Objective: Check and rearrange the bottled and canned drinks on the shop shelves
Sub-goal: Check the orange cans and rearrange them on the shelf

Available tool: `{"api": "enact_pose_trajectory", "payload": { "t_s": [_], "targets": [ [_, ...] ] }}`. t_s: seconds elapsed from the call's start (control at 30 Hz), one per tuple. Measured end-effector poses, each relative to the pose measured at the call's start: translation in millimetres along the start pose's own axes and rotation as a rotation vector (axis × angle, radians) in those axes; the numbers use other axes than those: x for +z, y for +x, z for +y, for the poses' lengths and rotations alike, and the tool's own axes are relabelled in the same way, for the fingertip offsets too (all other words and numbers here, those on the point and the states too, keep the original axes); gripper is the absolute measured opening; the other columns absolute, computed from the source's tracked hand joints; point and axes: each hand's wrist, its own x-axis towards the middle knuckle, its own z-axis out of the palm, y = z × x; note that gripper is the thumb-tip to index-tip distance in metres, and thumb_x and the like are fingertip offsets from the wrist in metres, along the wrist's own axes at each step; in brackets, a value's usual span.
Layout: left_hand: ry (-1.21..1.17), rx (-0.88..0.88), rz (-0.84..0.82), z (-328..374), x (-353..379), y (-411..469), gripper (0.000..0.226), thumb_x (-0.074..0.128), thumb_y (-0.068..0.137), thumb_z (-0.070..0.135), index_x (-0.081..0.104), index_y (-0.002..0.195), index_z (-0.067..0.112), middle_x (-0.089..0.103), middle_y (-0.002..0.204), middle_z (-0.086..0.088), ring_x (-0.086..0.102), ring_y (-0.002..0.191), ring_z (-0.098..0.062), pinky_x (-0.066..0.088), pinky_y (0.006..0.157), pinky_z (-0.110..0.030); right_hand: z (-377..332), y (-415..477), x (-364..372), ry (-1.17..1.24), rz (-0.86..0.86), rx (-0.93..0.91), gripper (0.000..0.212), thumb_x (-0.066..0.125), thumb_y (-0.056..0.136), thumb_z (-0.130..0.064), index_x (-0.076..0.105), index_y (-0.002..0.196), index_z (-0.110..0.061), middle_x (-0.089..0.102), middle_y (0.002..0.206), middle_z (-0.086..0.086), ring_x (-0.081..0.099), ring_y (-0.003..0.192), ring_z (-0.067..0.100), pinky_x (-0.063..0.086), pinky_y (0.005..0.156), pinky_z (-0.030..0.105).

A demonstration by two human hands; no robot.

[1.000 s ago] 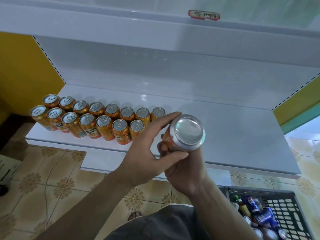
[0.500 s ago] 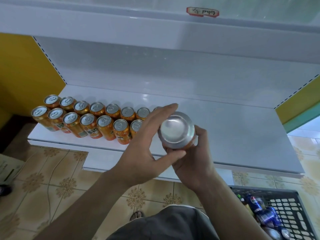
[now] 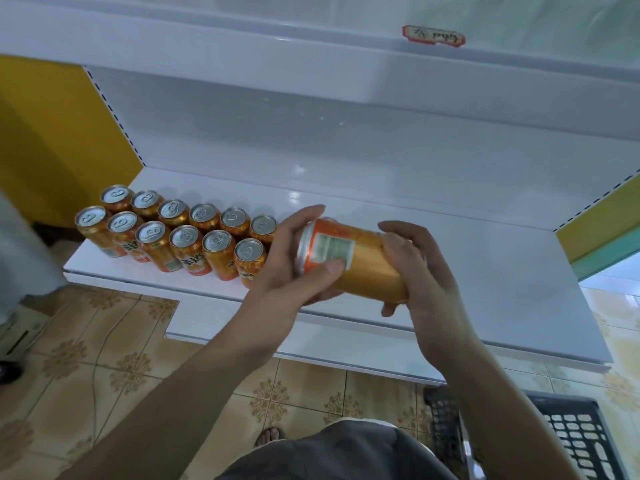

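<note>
Right now you have the orange aluminium drink can (image 3: pixel 349 261) lying on its side in the air, just to the right of the double row of upright orange cans (image 3: pixel 187 237) and over the same white shelf board (image 3: pixel 485 271) that the row stands on. Your left hand (image 3: pixel 294 258) grasps the silver-rimmed end nearest the row, with the thumb pressed on the white printed panel. Your right hand (image 3: pixel 415 268) wraps round the end farthest from the row, so both hands are closed on this one can.

Expect it to feel fairly heavy for its size if it is full, as it probably is. The thin wall should be stiff under pressure but will dent from a hard squeeze or a knock. The lacquered skin looks smooth and may slip in a loose grasp.

To stand it up, hold it round the middle of the body, thumb opposite fingers, rather than by the rim. Lower it flat at the row's right end, since those cans stand close together and a nudge could topple them.
</note>
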Motion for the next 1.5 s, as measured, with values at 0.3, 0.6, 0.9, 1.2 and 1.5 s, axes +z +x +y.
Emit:
{"api": "enact_pose_trajectory", "payload": {
  "t_s": [0.3,0.6,0.9,1.2,1.5],
  "targets": [
    [-0.015,-0.053,0.066,1.4,0.8,-2.9,0.055,0.076,0.078,0.049,0.053,0.128,0.041,0.066,0.12,0.01,0.066,0.111,-0.013,0.055,0.092,-0.032,0.9,-4.0,1.0,-0.058,-0.05,-0.071,0.041,0.063,0.081,-0.046,0.051,0.12,-0.038,0.07,0.097,-0.014,0.073,0.077,0.017,0.054,0.053,0.024],
    [-0.075,-0.085,0.069,3.4,7.6,-4.7,0.054,0.076,0.071,0.051,0.061,0.122,0.043,0.065,0.124,0.009,0.067,0.111,-0.014,0.057,0.09,-0.032,3.0,-7.7,3.1,-0.044,0.0,-0.09,0.04,0.067,0.079,-0.043,0.054,0.117,-0.039,0.066,0.095,-0.025,0.071,0.088,0.008,0.056,0.057,0.024],
    [-0.063,0.003,0.075,6.6,12.8,-4.8,0.043,0.075,0.081,0.043,0.062,0.121,0.034,0.068,0.12,0.005,0.068,0.111,-0.017,0.057,0.083,-0.028,4.8,-13.0,6.4,0.043,0.019,-0.072,0.045,0.071,0.079,-0.047,0.053,0.119,-0.034,0.07,0.095,-0.009,0.072,0.079,0.018,0.056,0.058,0.024],
    [-0.161,-0.009,0.169,2.8,17.1,-3.4,0.038,0.078,0.079,0.041,0.067,0.114,0.03,0.071,0.116,0.001,0.071,0.105,-0.023,0.059,0.081,-0.031,6.1,-17.4,7.7,0.012,-0.001,-0.066,0.051,0.068,0.084,-0.035,0.046,0.129,-0.037,0.068,0.101,-0.019,0.072,0.095,0.015,0.059,0.068,0.026],
    [-0.055,0.102,0.178,2.2,24.3,-1.4,0.055,0.081,0.076,0.042,0.06,0.126,0.037,0.064,0.124,0.008,0.065,0.114,-0.015,0.056,0.079,-0.02,10.0,-14.8,7.9,0.318,0.025,0.163,0.057,0.067,0.083,-0.042,0.052,0.134,-0.022,0.071,0.114,0.003,0.072,0.101,0.024,0.06,0.071,0.03]
  ]
}}
